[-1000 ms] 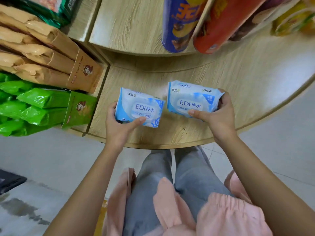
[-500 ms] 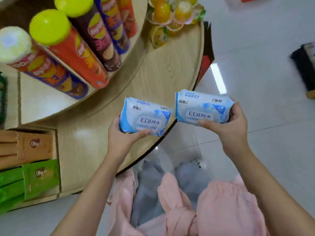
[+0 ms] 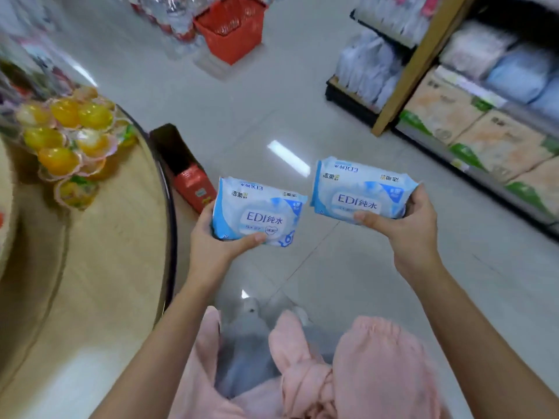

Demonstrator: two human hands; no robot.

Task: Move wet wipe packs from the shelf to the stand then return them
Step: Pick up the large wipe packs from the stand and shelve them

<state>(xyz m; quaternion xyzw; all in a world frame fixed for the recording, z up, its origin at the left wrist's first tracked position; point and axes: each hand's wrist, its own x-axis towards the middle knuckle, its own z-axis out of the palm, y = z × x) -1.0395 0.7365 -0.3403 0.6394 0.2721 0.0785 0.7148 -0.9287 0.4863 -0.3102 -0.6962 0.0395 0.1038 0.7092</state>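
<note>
You have swung away from the stand [image 3: 106, 252] since half a second ago. Both packs, which were over its wooden tabletop, are now above the tiled floor [image 3: 272, 101], and the stand lies at your left.

Your left grip [image 3: 211, 246] pinches the left wet wipe pack [image 3: 257, 211], thumb across its near front edge and fingers hidden behind it. Your right grip [image 3: 414, 234] clamps the right wet wipe pack [image 3: 360, 189] the same way, a little farther out. The packs are close side by side but apart, printed faces up.

On the stand's far edge sits a clear bag of yellow jelly cups [image 3: 66, 137]. Just right of the stand, an open black-and-red carton [image 3: 184, 170] stands on the floor; its inside is too dark to read. A red basket [image 3: 230, 31] stands at the far end of the floor, and blur hides what it holds. The shelf [image 3: 405, 65] at far right holds stacked soft paper packs [image 3: 484, 140].
</note>
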